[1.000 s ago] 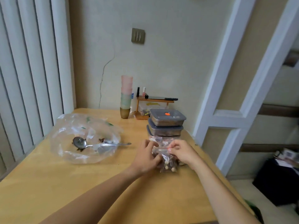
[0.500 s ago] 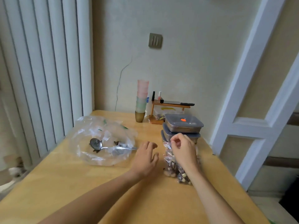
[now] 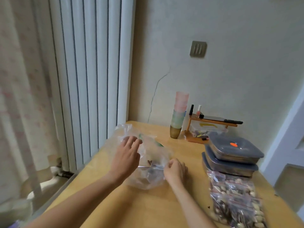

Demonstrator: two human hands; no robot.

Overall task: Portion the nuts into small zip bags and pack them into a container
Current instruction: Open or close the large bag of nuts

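Left hand [image 3: 127,155]: centre frame, fingers spread loose over the big clear bag [image 3: 148,162]; grasping nothing
Right hand [image 3: 176,170]: clenched on the spoon handle [image 3: 151,167]
Filled zip bags [image 3: 235,203]: lower right, before stacked containers [image 3: 230,155]

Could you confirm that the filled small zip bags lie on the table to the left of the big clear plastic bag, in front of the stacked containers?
Not quite: the head view shows the zip bags to the right of the big clear plastic bag, on the table, in front of the stacked containers.
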